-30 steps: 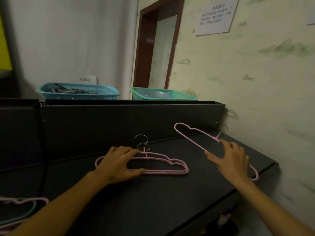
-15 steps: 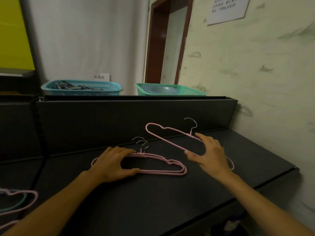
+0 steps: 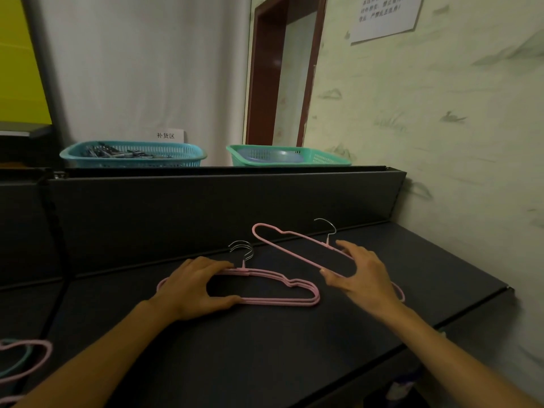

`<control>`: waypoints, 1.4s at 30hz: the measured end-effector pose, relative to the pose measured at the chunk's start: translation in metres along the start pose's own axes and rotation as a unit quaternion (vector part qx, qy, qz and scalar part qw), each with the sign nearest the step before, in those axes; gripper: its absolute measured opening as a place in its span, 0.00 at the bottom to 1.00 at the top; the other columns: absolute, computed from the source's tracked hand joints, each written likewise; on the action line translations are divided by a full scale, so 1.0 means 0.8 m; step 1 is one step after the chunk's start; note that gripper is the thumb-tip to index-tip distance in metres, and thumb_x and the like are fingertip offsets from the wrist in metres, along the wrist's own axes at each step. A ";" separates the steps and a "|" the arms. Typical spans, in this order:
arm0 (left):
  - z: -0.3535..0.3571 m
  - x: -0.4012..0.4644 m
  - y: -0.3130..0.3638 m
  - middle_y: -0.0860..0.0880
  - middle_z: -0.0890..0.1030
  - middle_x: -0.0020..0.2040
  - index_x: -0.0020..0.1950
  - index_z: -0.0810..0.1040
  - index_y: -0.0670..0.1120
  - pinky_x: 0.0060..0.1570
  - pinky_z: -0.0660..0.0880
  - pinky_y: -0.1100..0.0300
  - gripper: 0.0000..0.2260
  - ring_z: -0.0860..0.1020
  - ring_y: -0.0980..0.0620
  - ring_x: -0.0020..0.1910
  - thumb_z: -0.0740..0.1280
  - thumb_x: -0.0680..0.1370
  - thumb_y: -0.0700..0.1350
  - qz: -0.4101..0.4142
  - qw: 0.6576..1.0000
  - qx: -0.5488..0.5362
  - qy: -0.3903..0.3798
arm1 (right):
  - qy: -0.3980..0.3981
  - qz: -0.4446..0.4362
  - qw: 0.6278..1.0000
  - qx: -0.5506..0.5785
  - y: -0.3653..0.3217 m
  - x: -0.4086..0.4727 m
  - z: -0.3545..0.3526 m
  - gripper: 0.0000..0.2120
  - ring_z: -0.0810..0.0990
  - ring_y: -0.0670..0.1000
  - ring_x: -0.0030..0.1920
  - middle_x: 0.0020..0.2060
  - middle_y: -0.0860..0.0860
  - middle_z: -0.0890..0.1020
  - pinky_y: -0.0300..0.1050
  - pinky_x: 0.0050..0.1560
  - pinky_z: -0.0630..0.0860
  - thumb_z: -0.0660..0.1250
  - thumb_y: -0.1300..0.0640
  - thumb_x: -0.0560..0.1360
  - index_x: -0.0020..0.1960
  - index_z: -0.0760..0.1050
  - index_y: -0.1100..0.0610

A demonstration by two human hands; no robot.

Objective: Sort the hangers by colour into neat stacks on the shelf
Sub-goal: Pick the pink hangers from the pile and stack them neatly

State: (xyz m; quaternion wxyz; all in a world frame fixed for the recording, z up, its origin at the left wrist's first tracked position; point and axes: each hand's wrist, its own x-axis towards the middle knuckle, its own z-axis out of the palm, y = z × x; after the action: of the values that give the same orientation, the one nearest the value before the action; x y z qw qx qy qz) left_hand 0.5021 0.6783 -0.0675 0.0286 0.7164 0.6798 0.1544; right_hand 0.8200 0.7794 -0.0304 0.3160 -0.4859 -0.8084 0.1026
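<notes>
Nearest the viewer, at the lower left edge and well to the left of both hands, a few loose hangers, pink with one teal, are lying unsorted. Further in, the left hand is resting on the pink stack lying flat on the dark shelf; its grip is clamped on the stack's left half, fingers over the top bars and thumb against the lower bar. Just to the right of that grip, the right hand is holding a single pink hanger, its grip closed on the frame near the neck, thumb on the lower bar and fingers on the upper one. This hanger is sitting tilted, its far end raised beyond and to the right of the stack and not aligned with it, while its right end is passing behind the right hand. Judged from here, the hanger is being brought onto the stack. The main risk is its metal hook snagging the stack's hooks, which would drag the stack askew; a loose left grip would allow this. Beyond both hands, two baskets are standing on the raised ledge.
</notes>
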 end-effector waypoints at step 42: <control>-0.014 -0.039 -0.037 0.56 0.69 0.67 0.74 0.55 0.59 0.65 0.64 0.60 0.56 0.67 0.58 0.64 0.42 0.50 0.84 -0.068 0.997 -0.030 0.036 | -0.173 -0.112 0.976 -0.072 -0.101 -0.010 0.103 0.43 0.61 0.43 0.70 0.71 0.44 0.65 0.40 0.68 0.57 0.62 0.29 0.65 0.75 0.57 0.46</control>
State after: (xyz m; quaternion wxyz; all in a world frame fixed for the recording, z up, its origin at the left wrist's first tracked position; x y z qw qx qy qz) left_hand 0.4697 0.6476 -0.0696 0.0364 0.6614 0.7226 0.1979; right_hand 0.7142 0.7429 -0.0594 0.1454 -0.3886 -0.9054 0.0905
